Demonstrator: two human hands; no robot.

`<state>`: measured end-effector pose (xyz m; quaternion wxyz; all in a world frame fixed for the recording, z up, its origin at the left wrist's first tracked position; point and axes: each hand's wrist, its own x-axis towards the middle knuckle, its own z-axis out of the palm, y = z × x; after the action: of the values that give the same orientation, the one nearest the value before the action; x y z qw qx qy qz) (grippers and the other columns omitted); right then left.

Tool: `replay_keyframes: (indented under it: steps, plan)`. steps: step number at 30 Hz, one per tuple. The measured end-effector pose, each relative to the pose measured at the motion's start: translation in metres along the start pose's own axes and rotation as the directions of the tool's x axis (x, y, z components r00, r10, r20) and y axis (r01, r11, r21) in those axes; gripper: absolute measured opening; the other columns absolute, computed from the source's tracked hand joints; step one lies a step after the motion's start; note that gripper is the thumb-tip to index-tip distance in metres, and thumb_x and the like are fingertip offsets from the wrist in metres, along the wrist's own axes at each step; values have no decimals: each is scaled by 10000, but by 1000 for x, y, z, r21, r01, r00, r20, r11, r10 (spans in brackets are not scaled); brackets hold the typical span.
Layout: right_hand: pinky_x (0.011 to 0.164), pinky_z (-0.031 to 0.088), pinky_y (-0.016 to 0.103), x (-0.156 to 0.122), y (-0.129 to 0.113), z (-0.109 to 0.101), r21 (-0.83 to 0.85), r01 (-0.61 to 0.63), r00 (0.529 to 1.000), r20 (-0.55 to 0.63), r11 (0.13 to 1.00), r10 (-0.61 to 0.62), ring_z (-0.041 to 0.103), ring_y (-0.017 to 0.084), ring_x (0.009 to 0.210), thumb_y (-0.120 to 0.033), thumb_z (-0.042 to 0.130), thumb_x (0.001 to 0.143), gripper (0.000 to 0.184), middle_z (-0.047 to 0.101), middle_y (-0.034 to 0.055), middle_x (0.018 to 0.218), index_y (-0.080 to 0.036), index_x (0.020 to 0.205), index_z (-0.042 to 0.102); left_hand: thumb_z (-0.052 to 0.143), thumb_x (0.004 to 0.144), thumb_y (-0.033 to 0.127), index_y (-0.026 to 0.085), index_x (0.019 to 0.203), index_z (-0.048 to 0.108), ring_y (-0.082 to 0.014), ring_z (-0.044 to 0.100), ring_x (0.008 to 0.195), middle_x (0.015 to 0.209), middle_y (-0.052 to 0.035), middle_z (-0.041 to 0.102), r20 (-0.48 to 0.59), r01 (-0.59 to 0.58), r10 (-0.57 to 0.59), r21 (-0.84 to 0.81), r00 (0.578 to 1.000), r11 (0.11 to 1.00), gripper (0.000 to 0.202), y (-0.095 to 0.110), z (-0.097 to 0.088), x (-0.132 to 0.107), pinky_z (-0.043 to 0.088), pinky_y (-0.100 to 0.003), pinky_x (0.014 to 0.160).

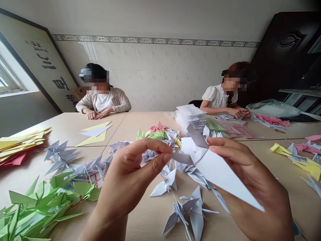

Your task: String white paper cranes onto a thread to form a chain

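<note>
Between my hands, above the table, is a white paper crane [223, 170] with one long wing pointing down to the right. My left hand [135, 170] pinches a narrow folded point of it between thumb and forefinger. On the other side, my right hand [250, 170] grips its body, fingers behind the paper; part of that grip is hidden by the wing. Below lie several loose white cranes [185, 211], some with thread on them. A string of white cranes [92, 167] runs off to the left.
Green cranes [42, 204] heap up at the front left, near stacked yellow and red paper [22, 144]. Clear bags [190, 118] form a pile at the back. Yellow and pink folded pieces [306, 160] lie right. Two people [102, 97] sit across the table [140, 124].
</note>
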<state>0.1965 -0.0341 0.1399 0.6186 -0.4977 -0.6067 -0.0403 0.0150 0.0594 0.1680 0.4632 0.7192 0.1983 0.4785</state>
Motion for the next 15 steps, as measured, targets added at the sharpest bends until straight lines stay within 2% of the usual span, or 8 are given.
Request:
replay_keyframes:
  steps: [5,9,12,15]
  plan:
    - [983,474,443,-1,3,-2,34,-4,997,73,999,2,543,292,1215,-128,660,843,250,583,65,1240,-273,1044,631,678,868,169,262,872,710,-138,639,824,846,21,693,-32,-33,32,-23,999,999,99,-1,2,-1,506,-239,747]
    - [922,503,421,-1,4,-2,-7,30,997,74,1000,-30,600,274,1109,-166,644,869,175,596,59,1189,-276,1005,634,686,863,184,273,1012,655,-137,621,854,938,2,662,-52,-27,22,-104,998,994,176,-4,6,-1,521,-221,732]
    - [883,516,395,-2,4,-1,-41,102,994,37,994,-101,610,255,1062,-149,632,872,202,600,56,1178,-282,1024,642,700,855,228,243,1043,613,-149,617,852,935,-19,652,76,22,-13,-125,997,992,207,-7,9,0,521,-245,757]
    - [869,514,369,-4,3,4,-47,133,991,22,990,-132,601,245,1073,-73,658,833,278,605,51,1163,-275,1023,651,662,885,257,204,969,646,-154,612,821,890,-35,659,186,54,-40,-69,982,996,101,-9,12,3,508,-263,742]
